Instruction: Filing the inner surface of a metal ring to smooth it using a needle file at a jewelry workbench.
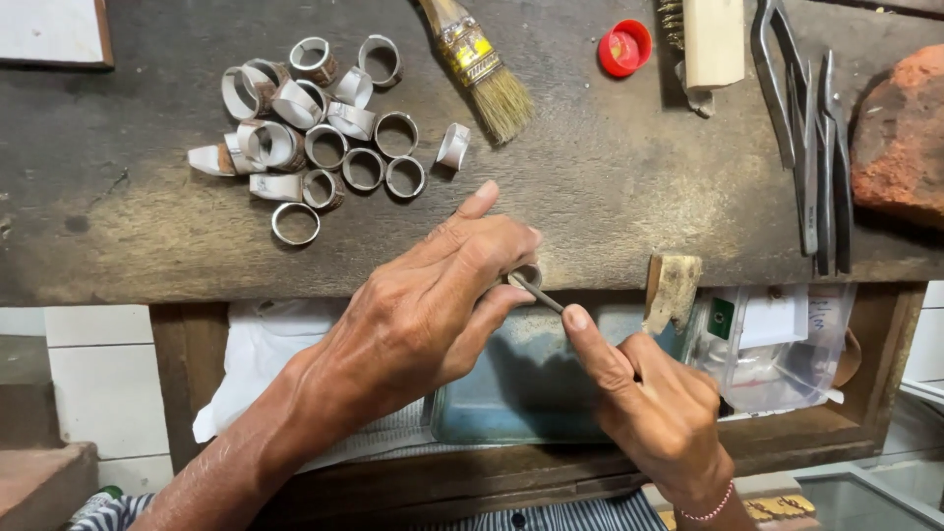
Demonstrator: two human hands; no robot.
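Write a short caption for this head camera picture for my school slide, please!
Left hand holds a metal ring while right hand runs a thin file through it.

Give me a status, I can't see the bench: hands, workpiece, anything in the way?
Left hand pinching a ring. Right hand holding a thin file against the ring. Pile of rings and brush lie apart. Nothing in the way.

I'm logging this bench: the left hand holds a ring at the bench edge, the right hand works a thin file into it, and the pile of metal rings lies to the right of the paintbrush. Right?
Not quite. In the head view, the pile of metal rings lies to the left of the paintbrush, not the right. The rest holds: the left hand holds a ring at the bench edge, and the right hand works a thin file into it.
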